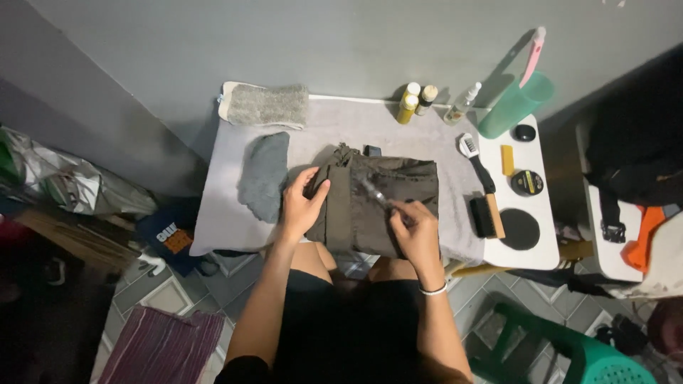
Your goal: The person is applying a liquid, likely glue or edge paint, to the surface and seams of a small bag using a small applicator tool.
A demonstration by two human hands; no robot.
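The left hand (302,204) lay palm down with fingers spread and loosely curled on the left edge of a folded olive-brown bag (377,206), pressing it flat. The right hand (415,229) was closed around a small clear-handled brush (375,193), whose tip angled up and left onto the middle of the bag's top face. A white band circled the right wrist. Both forearms reached up from the person's lap toward the near edge of the table.

The bag rested at the near edge of a table covered by a grey towel (341,124). A dark grey cloth (265,176) lay just left of the bag, and a folded light grey towel (265,105) sat at the far left corner. Small bottles (416,102) and a green tumbler (516,104) stood along the far edge. Brushes (481,186) and round polish tins (526,183) lay on the bare white right side. Behind stood a grey wall; below, grey floor tiles and a green plastic stool (569,348).
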